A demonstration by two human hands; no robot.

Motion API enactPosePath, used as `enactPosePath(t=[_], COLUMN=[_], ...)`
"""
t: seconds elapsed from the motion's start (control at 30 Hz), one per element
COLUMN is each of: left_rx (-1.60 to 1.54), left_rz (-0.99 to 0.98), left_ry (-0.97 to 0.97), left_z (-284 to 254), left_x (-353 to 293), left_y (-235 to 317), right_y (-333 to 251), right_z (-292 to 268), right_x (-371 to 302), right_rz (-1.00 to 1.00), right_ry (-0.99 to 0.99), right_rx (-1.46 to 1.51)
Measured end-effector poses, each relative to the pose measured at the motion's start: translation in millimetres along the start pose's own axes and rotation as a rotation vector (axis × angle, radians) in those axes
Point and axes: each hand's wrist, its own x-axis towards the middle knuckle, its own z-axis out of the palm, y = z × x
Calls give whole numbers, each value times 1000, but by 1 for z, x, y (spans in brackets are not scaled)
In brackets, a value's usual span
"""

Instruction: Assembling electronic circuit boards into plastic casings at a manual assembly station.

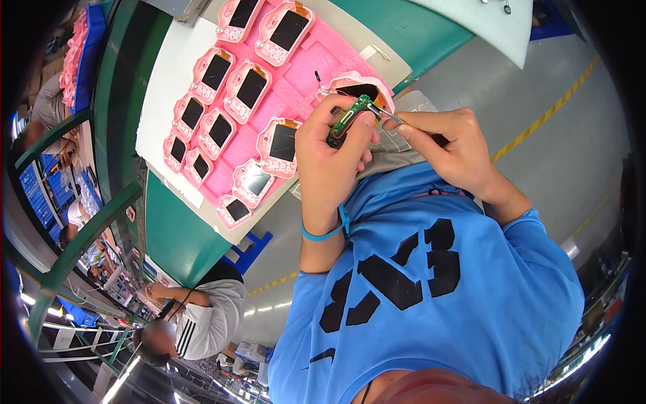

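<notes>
My left hand (pixel 330 151) is closed on a narrow green circuit board (pixel 348 122), tilted up between thumb and fingers. A slim metal tool (pixel 388 114) is pinched in my right hand (pixel 454 145), its tip at the upper end of the board. Whether the tool has one prong or two is too small to tell. Just behind the board lies a pink handheld shell (pixel 381 87) with a dark screen, partly covered by my left hand. Thin wires with a small black end (pixel 317 75) stick up beside that shell.
Several pink shells with dark screens, such as one shell (pixel 285 30), lie in rows on a pink foam tray (pixel 316 54). The tray rests on a green-topped table (pixel 182 232). A co-worker in a white shirt (pixel 219 313) sits at the left. Green rails (pixel 87 232) stand beyond.
</notes>
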Motion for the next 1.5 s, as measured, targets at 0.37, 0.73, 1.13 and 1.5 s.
enactPosePath(t=[0.37,0.73,1.13,1.5], left_rx=[192,62,1070,751], left_rz=[118,-52,982,675], left_ry=[-25,-187,38,118], left_z=[30,16,-3,6], left_x=[24,30,61,50], left_y=[25,49,18,9], right_y=[13,8,-3,-2], right_z=[-37,-40,-33,-30], right_x=[2,54,59,82], right_rz=[171,-380,-335,-117], right_ry=[0,-15,65,46], right_rx=[174,-329,-742,-504])
